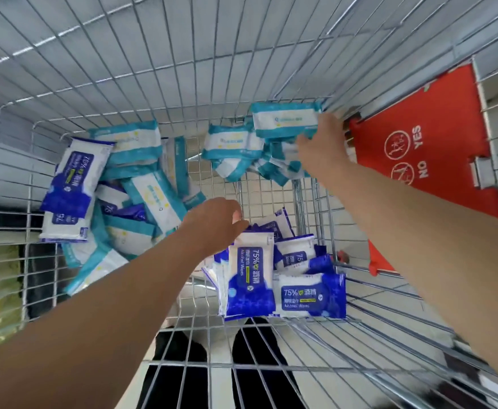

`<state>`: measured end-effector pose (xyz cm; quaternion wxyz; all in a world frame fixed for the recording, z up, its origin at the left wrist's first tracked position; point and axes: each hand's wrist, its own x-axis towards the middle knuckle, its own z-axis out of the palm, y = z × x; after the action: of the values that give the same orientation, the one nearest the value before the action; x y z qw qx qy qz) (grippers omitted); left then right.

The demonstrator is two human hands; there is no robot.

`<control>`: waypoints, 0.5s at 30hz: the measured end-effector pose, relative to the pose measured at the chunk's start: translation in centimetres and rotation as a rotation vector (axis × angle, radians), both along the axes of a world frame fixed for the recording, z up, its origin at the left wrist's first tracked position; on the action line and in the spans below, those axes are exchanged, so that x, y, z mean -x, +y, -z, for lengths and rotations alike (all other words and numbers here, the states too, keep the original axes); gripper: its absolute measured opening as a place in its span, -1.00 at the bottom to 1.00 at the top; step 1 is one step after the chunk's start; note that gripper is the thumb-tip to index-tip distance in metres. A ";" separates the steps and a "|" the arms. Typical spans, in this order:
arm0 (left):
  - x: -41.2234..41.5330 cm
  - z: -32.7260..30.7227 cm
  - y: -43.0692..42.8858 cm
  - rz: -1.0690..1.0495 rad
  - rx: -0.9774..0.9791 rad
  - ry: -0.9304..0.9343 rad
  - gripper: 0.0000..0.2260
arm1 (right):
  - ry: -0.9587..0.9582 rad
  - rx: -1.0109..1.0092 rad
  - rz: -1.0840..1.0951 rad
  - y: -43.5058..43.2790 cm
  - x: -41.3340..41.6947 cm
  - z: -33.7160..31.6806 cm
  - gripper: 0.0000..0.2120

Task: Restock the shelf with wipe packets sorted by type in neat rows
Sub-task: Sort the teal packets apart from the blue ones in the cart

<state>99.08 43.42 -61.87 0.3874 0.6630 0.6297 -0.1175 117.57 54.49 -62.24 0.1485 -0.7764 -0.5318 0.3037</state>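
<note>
I look down into a wire shopping cart (pixel 324 370) holding loose wipe packets. Teal-and-white packets lie heaped at the far left (pixel 141 149) and far right (pixel 233 149). Dark blue alcohol wipe packets stand near the front (pixel 249 276) and at the left side (pixel 75 178). My right hand (pixel 323 144) reaches to the far right corner and grips a teal-and-white packet (pixel 286 119) raised above the heap. My left hand (pixel 215 222) hovers with loosely curled fingers over the upright blue packets, holding nothing that I can see.
A red child-seat flap (pixel 425 149) with YES and NO symbols hangs at the cart's right end. Wire walls enclose all sides. Dark shoes (pixel 259 361) show through the mesh floor. Pale shelving stands beyond the right wall.
</note>
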 end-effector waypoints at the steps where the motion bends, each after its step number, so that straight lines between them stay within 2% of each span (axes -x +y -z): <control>1: 0.3 -0.4 0.4 0.018 -0.017 0.029 -0.78 | -0.019 -0.030 -0.079 -0.8 0.4 -0.6 -0.64; 6: 3.8 -3.3 2.0 0.080 -0.187 0.276 -0.72 | -0.018 -0.170 -0.432 -4.8 5.1 -3.5 -0.77; 11: 12.2 -5.4 1.5 0.044 -0.239 0.488 -0.78 | -0.037 -0.163 -0.669 -7.2 11.6 -4.2 -0.66; 15: 18.7 -5.6 0.2 -0.129 -0.205 0.487 -0.72 | -0.032 -0.097 -0.723 -8.1 16.9 -3.4 -0.68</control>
<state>80.39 43.58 -56.27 0.1623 0.6095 0.7538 -0.1843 100.69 46.43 -58.88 0.0599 -0.5348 -0.7880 0.2989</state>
